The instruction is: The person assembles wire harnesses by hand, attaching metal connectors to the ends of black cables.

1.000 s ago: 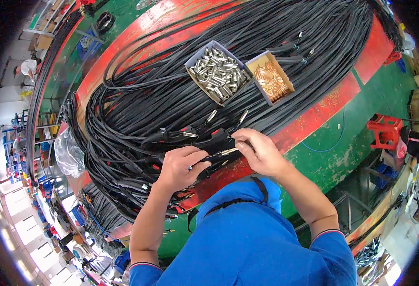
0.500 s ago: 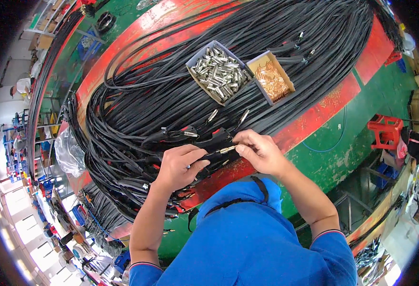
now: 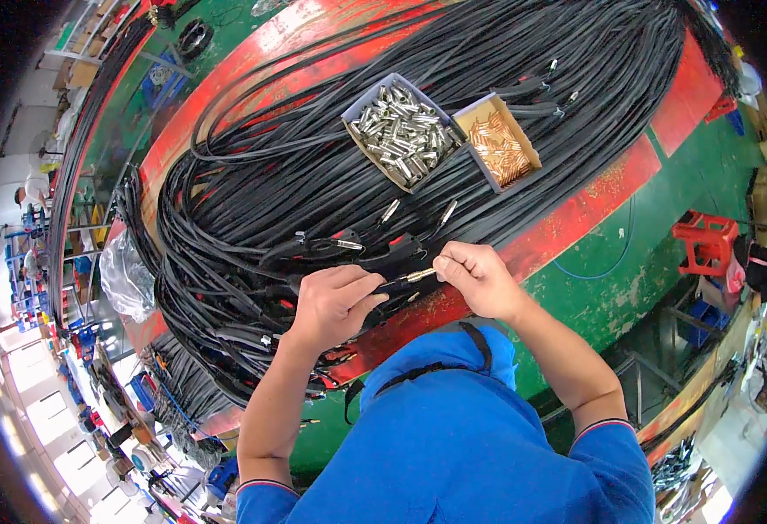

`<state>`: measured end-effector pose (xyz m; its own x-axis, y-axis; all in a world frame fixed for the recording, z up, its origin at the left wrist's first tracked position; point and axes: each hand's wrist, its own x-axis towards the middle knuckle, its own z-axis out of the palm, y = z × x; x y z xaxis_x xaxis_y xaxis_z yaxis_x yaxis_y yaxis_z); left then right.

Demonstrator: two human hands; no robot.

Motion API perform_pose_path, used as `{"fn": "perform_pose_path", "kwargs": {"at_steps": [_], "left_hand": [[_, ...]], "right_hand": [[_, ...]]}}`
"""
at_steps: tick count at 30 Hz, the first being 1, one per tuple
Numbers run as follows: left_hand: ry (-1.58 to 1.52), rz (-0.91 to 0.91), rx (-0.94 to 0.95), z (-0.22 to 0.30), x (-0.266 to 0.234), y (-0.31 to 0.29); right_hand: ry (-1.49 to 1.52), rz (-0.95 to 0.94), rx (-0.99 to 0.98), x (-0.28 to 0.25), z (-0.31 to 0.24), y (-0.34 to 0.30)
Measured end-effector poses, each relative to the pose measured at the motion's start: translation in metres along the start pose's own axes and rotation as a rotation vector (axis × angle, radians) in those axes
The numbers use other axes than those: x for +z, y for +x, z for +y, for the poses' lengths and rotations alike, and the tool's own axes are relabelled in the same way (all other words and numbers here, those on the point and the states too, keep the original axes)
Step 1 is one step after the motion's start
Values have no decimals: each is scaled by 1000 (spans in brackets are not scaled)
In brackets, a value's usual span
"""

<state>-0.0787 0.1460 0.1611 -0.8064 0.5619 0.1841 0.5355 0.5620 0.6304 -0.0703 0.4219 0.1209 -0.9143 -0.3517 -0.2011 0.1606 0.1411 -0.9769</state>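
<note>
Connector [image 3: 419, 275] near bare table edge [image 3: 568, 218]

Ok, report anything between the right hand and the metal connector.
Nothing visible does: the right hand pinches one end of the metal connector, the left hand holds the black cable at the other. The box of silver parts sits farther off.

The plug [image 3: 420, 275] is glossy metal, the cables [image 3: 313, 175] matt, perhaps rubber.
</note>
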Motion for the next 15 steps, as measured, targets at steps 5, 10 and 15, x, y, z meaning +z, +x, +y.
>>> {"fn": "perform_pose_path", "kwargs": {"at_steps": [5,10,15], "left_hand": [[9,20,30,0,1,0],[0,16,47,0,2,-2],[-6,10,10,0,-4,-2]], "right_hand": [[232,-75,171,0,7,1],[363,-113,303,1,5,1],[-171,94,-143,2,-10,-4]]}}
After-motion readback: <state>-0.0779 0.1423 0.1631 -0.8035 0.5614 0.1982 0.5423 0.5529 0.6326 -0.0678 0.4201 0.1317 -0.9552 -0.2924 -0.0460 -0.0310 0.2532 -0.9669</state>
